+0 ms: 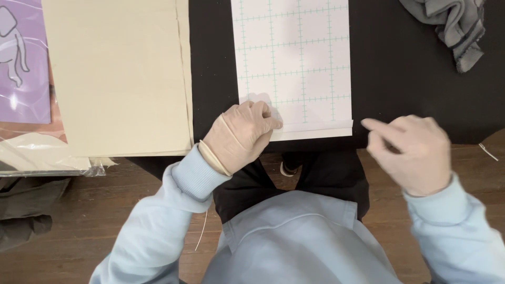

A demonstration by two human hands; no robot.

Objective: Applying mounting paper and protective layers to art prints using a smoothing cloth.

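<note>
We press the left hand [243, 135] flat on the grid sheet's [294, 58] near-left corner; right hand [413, 152] hovers empty, loosely curled. We judge it thin, light, floppy; lift by an edge.

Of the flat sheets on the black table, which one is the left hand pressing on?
The white sheet with the green grid: the left hand rests on its near left corner. The plain beige sheet lies untouched to the left, and the purple sheet beyond it.

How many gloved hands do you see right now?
1. The left hand wears a thin glove and presses on the near corner of the gridded sheet. The right hand is bare, hovering beside the sheet.
</note>
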